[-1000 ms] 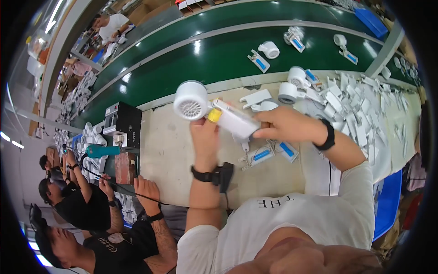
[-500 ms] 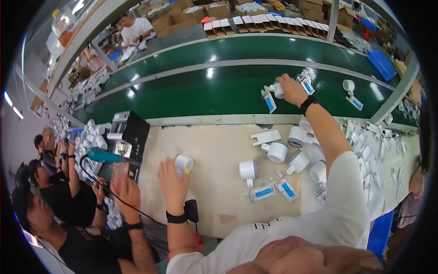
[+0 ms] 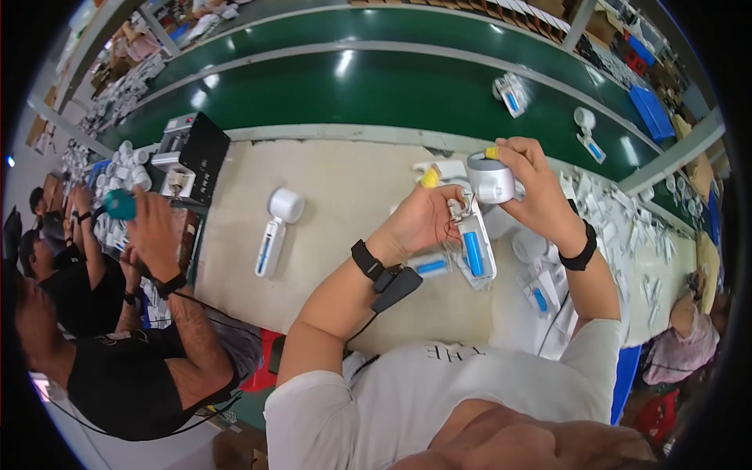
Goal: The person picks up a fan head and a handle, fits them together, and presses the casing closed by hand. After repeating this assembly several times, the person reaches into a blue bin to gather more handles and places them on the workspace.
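I hold a white hand-held device point(image 3: 478, 235) with a round head and a blue cell in its open handle above the beige bench point(image 3: 345, 196). My left hand point(image 3: 419, 219), with a yellow fingertip cot, grips the handle near the wires. My right hand point(image 3: 529, 184) closes over the round grey-white head. A second white device point(image 3: 276, 227) with a blue cell lies alone on the bench to the left. More of these units point(image 3: 540, 294) lie under my right forearm.
A green conveyor belt point(image 3: 376, 86) runs behind the bench and carries two white units point(image 3: 511, 92). A black box point(image 3: 192, 153) stands at the bench's left end. A person in black point(image 3: 149, 235) works at my left, holding a teal tool. White parts point(image 3: 627, 211) pile at right.
My right hand came back from the conveyor to the bench. Both hands now hold one white device together. A finished unit lies on the bench at left.
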Demonstrator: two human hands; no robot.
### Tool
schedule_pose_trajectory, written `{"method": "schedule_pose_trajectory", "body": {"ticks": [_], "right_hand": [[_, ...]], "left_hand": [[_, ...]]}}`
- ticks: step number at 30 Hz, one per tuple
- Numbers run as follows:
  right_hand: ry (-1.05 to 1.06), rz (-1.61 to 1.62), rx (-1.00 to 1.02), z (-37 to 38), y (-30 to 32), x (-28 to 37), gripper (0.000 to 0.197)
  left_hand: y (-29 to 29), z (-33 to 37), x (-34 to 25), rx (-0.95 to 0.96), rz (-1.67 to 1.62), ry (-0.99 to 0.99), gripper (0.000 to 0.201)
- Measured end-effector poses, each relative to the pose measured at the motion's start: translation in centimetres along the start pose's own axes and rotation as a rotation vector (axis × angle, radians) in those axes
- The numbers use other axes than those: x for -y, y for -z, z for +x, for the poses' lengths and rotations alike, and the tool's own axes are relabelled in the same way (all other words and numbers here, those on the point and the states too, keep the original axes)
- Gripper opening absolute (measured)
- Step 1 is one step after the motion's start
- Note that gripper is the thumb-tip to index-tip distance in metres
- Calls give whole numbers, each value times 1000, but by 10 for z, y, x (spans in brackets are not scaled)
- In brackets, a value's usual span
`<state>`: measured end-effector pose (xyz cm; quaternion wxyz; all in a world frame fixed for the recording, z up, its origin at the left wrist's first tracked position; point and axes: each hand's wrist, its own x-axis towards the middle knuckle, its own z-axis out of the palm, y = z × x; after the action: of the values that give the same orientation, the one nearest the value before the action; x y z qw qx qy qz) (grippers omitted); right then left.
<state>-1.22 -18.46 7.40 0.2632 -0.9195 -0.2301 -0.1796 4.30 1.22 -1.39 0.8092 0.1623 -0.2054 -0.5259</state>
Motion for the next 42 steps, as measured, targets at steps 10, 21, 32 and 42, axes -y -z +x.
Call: {"method": "schedule_pose_trajectory", "body": {"ticks": [10, 21, 32, 42], "right_hand": [[149, -276, -291, -53, 14, 9, 55], [402, -400, -351, -76, 12, -5, 50], [424, -363, -346, -80, 10, -2, 44], [191, -244, -158, -73, 23, 22, 47]], "left_hand": [[-26, 5, 36, -220, -264, -231, 27], [-69, -7, 31, -441, 651, -194, 23], [-56, -12, 42, -427, 1218, -387, 27], [-63, -12, 33, -470, 1437, -303, 29]]}}
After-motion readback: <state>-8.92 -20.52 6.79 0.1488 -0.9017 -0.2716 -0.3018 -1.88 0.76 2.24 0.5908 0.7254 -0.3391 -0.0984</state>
